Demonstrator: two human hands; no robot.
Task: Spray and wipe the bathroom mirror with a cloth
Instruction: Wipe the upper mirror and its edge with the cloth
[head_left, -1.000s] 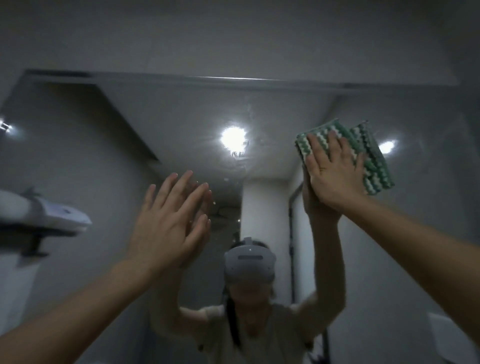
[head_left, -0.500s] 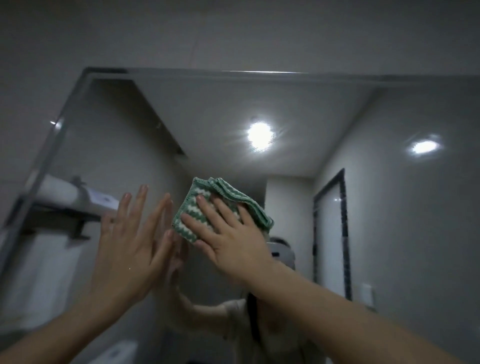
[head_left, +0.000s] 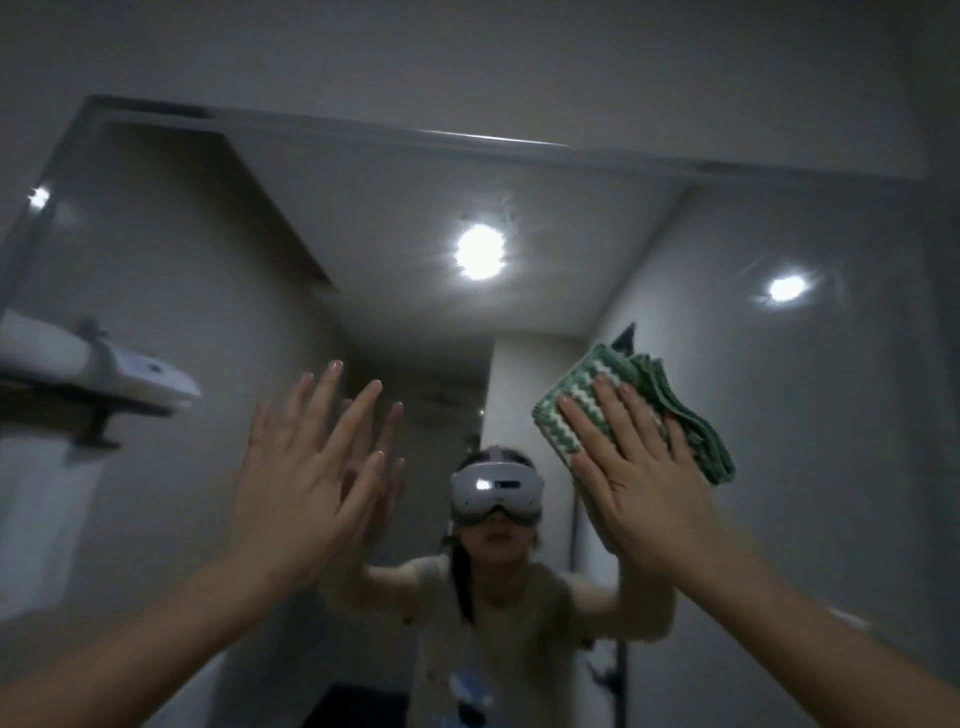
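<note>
Dim bathroom mirror (head_left: 727, 415): one folded green-white zigzag cloth (head_left: 644, 410) pressed flat under right hand (head_left: 644, 493); left hand (head_left: 306, 467) spread, empty.

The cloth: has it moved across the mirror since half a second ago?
Yes. The cloth, pressed flat by the right hand, has gone rightward: it was left of the reflected central ceiling light and is now right of it.

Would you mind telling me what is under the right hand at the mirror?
The green-and-white cloth, folded, lies under the flat right hand, which presses it to the mirror. The glass beneath the cloth is covered, so its state cannot be seen.
</note>
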